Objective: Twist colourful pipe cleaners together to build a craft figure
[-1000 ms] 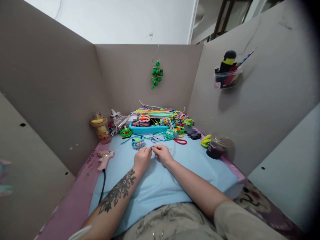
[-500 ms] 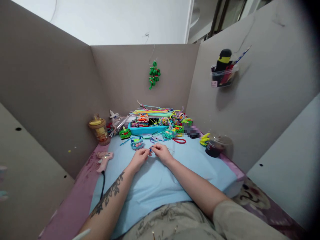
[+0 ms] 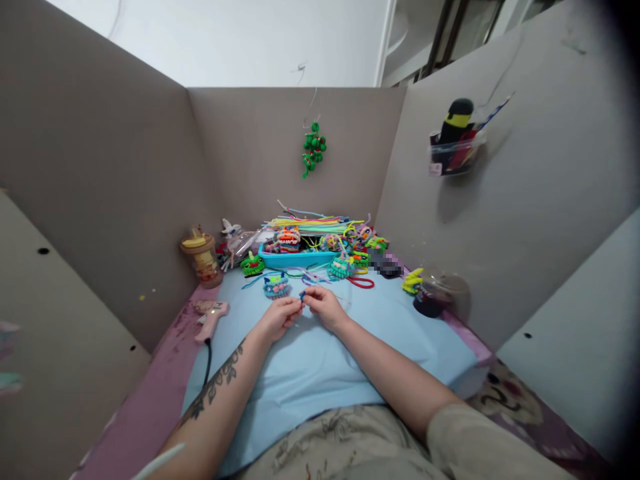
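- The left hand [image 3: 278, 316] and right hand [image 3: 324, 305] meet over the light blue sheet [image 3: 380, 320] that covers the counter [image 3: 150, 407]. Both sets of fingers [image 3: 294, 307] are pinched narrow on a small blue pipe-cleaner piece [image 3: 302, 294].
- The piece sits between the two hands, just above the sheet and just in front of a blue-and-pink pipe-cleaner figure [image 3: 276, 286]. It is too small to tell its shape.
- The grip is a fingertip pinch on a tiny thing. A slip could drop the piece among the loose pipe-cleaner strands [image 3: 315, 275] beside the blue tray [image 3: 295, 259], where it would be hard to pick out.
- The wire end of such a piece could prick a fingertip if pressed hard.
- The pink glue gun [image 3: 211, 316] lies near the left forearm with its cord running alongside; a sweep of the arm could snag it.
- A dark cup [image 3: 429, 301] stands well to the right, and a wide elbow swing could tip it.
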The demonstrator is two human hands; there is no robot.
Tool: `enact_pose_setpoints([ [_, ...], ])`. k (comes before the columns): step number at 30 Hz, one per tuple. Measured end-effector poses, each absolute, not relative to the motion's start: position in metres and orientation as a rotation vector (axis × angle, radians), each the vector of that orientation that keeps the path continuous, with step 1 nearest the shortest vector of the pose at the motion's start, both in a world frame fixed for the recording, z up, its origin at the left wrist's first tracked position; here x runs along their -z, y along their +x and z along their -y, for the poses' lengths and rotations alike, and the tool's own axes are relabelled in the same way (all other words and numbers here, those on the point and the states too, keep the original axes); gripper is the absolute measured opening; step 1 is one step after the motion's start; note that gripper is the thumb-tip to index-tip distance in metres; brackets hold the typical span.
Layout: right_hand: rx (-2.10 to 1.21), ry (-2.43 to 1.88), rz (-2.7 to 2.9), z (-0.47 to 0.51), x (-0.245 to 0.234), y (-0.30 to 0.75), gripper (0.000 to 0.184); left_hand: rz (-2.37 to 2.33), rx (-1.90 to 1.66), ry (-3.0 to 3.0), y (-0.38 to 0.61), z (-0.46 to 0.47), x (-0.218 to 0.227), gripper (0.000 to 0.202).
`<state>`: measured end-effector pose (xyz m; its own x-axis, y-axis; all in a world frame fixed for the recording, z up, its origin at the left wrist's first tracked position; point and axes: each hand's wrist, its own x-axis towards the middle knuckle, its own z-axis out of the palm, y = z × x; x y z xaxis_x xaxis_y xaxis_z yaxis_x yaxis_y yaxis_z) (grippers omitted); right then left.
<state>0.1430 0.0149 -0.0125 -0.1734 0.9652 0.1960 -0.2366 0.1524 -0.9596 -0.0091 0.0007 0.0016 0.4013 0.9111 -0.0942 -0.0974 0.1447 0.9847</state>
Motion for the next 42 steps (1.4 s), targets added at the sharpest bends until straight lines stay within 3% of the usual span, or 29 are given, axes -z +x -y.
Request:
enact_pose_setpoints([
  [23,-1.301,-0.853,1.201,-0.0150,0.0126,0.1425,0.022,-1.086,-1.203,1.493,-0.0011,0.0045,-0.0076,0.026],
  [42,-1.538,-0.746,1.127,-0.0147,0.0105,0.1427,0.031,-0.830,-0.915,1.136,-0.0067,0.0003,-0.0044,0.028],
])
